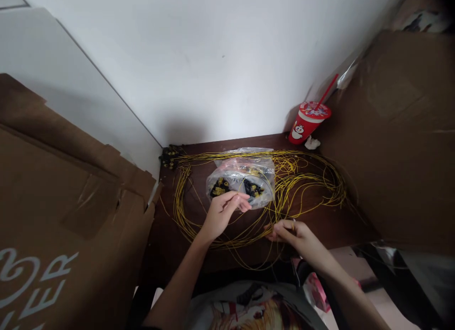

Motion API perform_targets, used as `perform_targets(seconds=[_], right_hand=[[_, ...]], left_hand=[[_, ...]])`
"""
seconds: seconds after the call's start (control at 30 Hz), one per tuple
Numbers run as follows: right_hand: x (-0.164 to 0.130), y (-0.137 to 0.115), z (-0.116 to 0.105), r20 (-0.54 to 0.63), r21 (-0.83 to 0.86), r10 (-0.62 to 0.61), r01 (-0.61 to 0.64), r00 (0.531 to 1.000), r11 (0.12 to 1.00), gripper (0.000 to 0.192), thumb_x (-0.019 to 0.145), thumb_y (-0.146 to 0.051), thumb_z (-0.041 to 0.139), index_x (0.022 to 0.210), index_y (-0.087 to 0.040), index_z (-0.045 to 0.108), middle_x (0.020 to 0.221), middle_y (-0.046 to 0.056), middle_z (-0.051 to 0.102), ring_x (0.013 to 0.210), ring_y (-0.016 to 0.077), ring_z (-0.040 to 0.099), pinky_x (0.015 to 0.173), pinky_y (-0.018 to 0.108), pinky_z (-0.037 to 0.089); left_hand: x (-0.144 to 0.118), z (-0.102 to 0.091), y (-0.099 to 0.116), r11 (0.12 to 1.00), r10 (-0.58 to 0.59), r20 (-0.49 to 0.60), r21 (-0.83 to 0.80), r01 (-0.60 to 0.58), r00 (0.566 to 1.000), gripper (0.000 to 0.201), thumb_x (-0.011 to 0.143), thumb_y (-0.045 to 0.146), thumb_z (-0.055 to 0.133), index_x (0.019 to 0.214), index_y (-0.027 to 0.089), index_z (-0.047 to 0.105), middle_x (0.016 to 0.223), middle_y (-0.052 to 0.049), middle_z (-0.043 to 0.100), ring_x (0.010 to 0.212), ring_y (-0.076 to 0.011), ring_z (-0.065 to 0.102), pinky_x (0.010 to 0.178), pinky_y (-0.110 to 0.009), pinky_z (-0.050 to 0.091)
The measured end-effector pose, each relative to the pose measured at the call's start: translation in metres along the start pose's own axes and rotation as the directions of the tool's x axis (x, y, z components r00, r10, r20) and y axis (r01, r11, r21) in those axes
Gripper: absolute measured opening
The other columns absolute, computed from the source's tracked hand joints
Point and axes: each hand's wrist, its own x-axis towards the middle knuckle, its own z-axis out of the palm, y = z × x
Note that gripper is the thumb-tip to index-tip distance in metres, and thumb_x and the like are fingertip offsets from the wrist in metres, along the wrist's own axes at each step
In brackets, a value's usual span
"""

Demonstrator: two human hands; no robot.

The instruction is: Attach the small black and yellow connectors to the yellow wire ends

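Above the front of a clear plastic bag (236,182), my left hand (227,210) is closed in a pinch on a thin yellow wire. The bag lies open, with small black and yellow parts (253,189) in two groups inside it. Lower and to the right, my right hand (289,233) has thumb and fingers pressed together on a yellow wire, close to the coil. Long yellow wires (180,204) loop around the bag across the dark brown tabletop (227,259). My fingers partly hide the wire ends.
Dark connector-like pieces (171,156) sit at the back left corner. A red cup (305,124) with a straw stands at the back right, beside a crumpled white tissue (312,142). Large cardboard boxes flank the table, left (71,202) and right (398,131); a white wall rises behind.
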Motion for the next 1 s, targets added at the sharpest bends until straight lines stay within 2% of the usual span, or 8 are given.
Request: perform_targets(seconds=[0.13, 0.23, 0.3, 0.4, 0.5, 0.6, 0.77, 1.0], right_hand=[[-0.016, -0.014, -0.044, -0.118, -0.497, -0.154, 0.076, 0.981, 0.865, 0.043, 0.081, -0.056, 0.051, 0.068, -0.018, 0.065, 0.083, 0.008, 0.068, 0.082, 0.0230, 0.065, 0.078, 0.036, 0.049], [-0.023, -0.031, -0.069, -0.380, -0.613, -0.316, 0.020, 0.869, 0.790, 0.041, 0.078, -0.057, 0.051, 0.075, -0.020, 0.067, 0.098, 0.010, 0.068, 0.091, 0.0258, 0.064, 0.080, 0.037, 0.047], [-0.019, -0.042, -0.067, -0.443, -0.582, -0.354, 0.037, 0.824, 0.813, 0.040, 0.083, -0.055, 0.046, 0.077, -0.020, 0.064, 0.093, 0.008, 0.069, 0.088, 0.0227, 0.065, 0.079, 0.033, 0.048], [-0.003, -0.051, -0.038, -0.240, -0.392, -0.242, 0.134, 0.940, 0.910, 0.040, 0.088, -0.054, 0.043, 0.077, -0.019, 0.058, 0.061, 0.000, 0.059, 0.057, 0.0143, 0.059, 0.060, 0.026, 0.048], [0.017, -0.048, -0.002, -0.079, -0.189, -0.179, 0.162, 0.981, 0.969, 0.041, 0.085, -0.059, 0.046, 0.081, -0.019, 0.052, 0.054, -0.006, 0.046, 0.039, 0.0093, 0.047, 0.043, 0.022, 0.041], [0.030, -0.045, 0.015, -0.183, -0.199, -0.239, 0.202, 0.954, 0.959, 0.041, 0.083, -0.059, 0.050, 0.078, -0.019, 0.051, 0.059, -0.005, 0.048, 0.037, 0.0073, 0.042, 0.036, 0.021, 0.033], [0.031, -0.049, 0.009, -0.310, -0.418, -0.415, 0.270, 0.855, 0.868, 0.035, 0.087, -0.050, 0.050, 0.070, -0.019, 0.050, 0.063, -0.001, 0.053, 0.056, 0.0115, 0.049, 0.053, 0.022, 0.039], [0.025, -0.050, -0.007, -0.320, -0.317, -0.404, 0.304, 0.857, 0.898, 0.033, 0.084, -0.049, 0.056, 0.076, -0.017, 0.057, 0.069, 0.001, 0.057, 0.062, 0.0128, 0.050, 0.059, 0.024, 0.041]], left_hand=[[0.007, 0.003, 0.003, 0.992, -0.005, 0.053, 0.126, -0.002, 0.999, 0.034, 0.093, 0.034, 0.044, 0.097, 0.010, 0.068, 0.058, -0.002, 0.060, 0.055, -0.0102, 0.053, 0.057, -0.021, 0.042], [0.010, 0.008, 0.001, 0.957, 0.026, 0.048, 0.287, -0.039, 0.999, 0.033, 0.094, 0.033, 0.042, 0.102, 0.013, 0.068, 0.059, 0.000, 0.059, 0.051, -0.0094, 0.048, 0.053, -0.021, 0.036], [0.010, 0.015, 0.000, 0.913, 0.078, 0.032, 0.400, -0.084, 0.996, 0.030, 0.094, 0.030, 0.042, 0.100, 0.015, 0.067, 0.069, -0.001, 0.065, 0.056, -0.0101, 0.052, 0.057, -0.022, 0.037], [0.010, 0.025, -0.003, 0.855, 0.141, 0.062, 0.496, -0.154, 0.988, 0.027, 0.095, 0.026, 0.038, 0.094, 0.016, 0.064, 0.081, -0.003, 0.067, 0.068, -0.0123, 0.059, 0.066, -0.023, 0.040], [0.009, 0.033, -0.005, 0.769, 0.186, 0.118, 0.601, -0.219, 0.975, 0.030, 0.096, 0.026, 0.034, 0.082, 0.016, 0.058, 0.076, -0.004, 0.064, 0.066, -0.0132, 0.057, 0.064, -0.024, 0.039], [0.010, 0.037, -0.007, 0.634, 0.227, 0.171, 0.721, -0.279, 0.959, 0.033, 0.097, 0.027, 0.031, 0.074, 0.017, 0.053, 0.067, -0.003, 0.059, 0.060, -0.0134, 0.052, 0.060, -0.025, 0.036], [0.014, 0.043, -0.003, 0.475, 0.224, 0.238, 0.820, -0.319, 0.945, 0.033, 0.097, 0.027, 0.029, 0.081, 0.016, 0.056, 0.069, -0.006, 0.064, 0.060, -0.0156, 0.057, 0.057, -0.027, 0.035], [0.027, 0.058, 0.007, 0.508, 0.094, 0.328, 0.796, -0.329, 0.940, 0.034, 0.097, 0.025, 0.028, 0.103, 0.016, 0.060, 0.078, -0.010, 0.069, 0.065, -0.0205, 0.063, 0.059, -0.028, 0.040]])
